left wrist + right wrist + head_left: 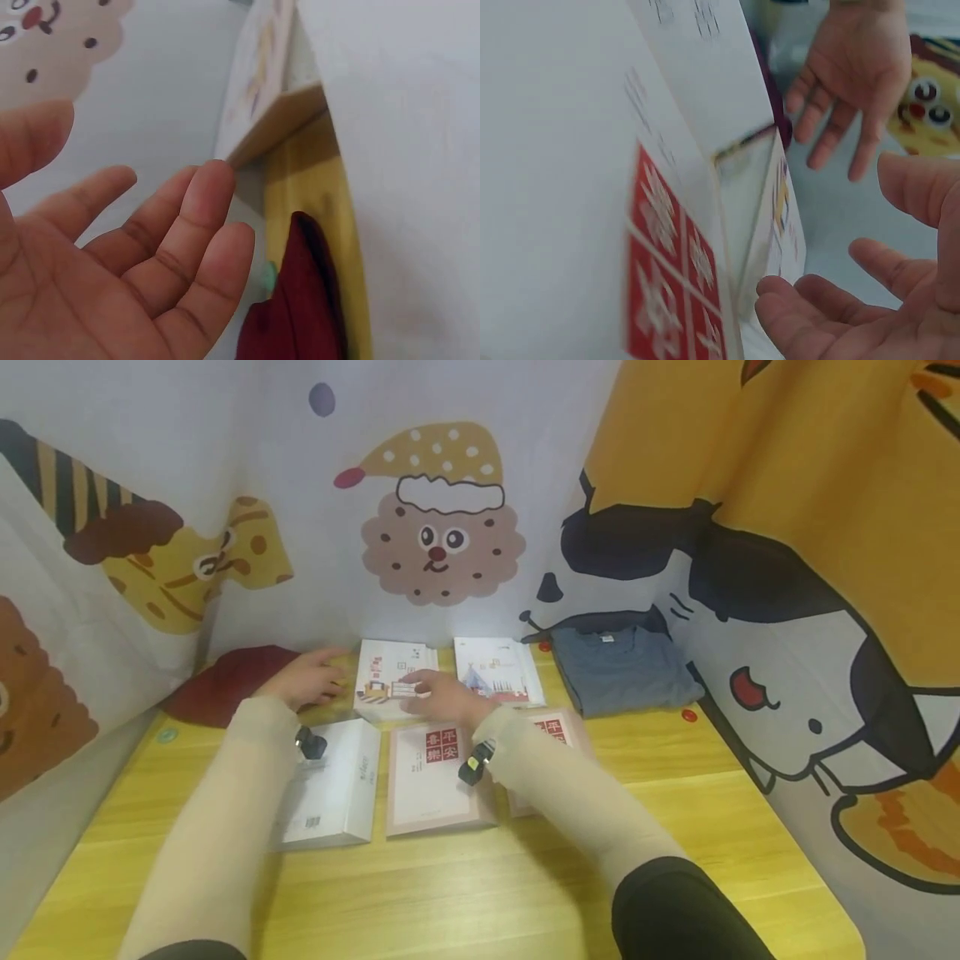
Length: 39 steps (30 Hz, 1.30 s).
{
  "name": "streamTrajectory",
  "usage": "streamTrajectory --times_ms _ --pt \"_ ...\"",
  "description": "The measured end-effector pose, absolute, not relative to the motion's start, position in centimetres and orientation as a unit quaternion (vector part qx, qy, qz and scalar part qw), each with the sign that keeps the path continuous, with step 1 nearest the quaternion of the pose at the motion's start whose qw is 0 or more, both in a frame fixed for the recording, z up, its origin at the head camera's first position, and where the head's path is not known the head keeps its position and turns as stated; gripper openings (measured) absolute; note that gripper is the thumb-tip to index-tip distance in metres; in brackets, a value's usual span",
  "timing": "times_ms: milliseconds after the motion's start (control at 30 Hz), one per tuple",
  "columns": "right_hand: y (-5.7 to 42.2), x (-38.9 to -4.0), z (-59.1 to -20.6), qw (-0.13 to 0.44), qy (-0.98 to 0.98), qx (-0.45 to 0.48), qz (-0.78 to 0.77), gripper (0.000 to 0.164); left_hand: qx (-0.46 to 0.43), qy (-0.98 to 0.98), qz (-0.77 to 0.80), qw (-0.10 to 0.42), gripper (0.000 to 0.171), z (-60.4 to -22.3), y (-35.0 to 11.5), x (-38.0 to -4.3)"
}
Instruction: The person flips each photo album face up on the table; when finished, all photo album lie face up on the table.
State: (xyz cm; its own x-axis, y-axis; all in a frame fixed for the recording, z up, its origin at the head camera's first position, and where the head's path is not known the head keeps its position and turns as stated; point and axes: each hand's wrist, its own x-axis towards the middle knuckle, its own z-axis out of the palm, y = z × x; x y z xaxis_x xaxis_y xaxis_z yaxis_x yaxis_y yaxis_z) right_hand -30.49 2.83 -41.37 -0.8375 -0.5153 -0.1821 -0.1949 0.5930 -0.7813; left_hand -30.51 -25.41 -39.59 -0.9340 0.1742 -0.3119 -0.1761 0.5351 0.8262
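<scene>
My left hand (307, 681) hovers with loosely spread fingers between the maroon cloth (225, 683) and a white illustrated desk calendar (382, 662) in the back row. In the left wrist view its palm (90, 292) is bare. Over the front right part of that calendar reaches my right hand (444, 696), thumb apart from relaxed fingers, holding nothing in the right wrist view. Below my left wrist lies a white tent-shaped calendar (330, 793) with a barcode. A pink-bordered calendar (423, 789) with red character squares stands beside it, close under my right wrist.
Another illustrated calendar (491, 658) stands at the back. A second pink-bordered calendar (573, 731) is partly hidden by my right forearm. A folded grey-blue shirt (622, 672) lies at the right of the yellow wooden table (420, 902). A printed curtain (292, 460) hangs behind.
</scene>
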Motion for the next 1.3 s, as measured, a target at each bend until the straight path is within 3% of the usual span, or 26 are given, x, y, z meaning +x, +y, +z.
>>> streamTrajectory --times_ms 433,767,1300 --pt "1.3 -25.7 -41.8 0.211 0.842 -0.258 -0.425 0.062 0.028 0.886 0.433 0.165 0.077 -38.7 -26.8 -25.2" --pt "0.0 -23.3 -42.1 0.221 0.833 -0.264 -0.434 0.067 0.05 0.893 0.43 0.125 0.071 -40.3 -29.3 -21.5" --pt "-1.1 -21.0 -42.4 0.249 0.854 -0.243 -0.387 0.075 0.01 0.882 0.449 0.143 0.072 -41.5 -31.9 -18.2"
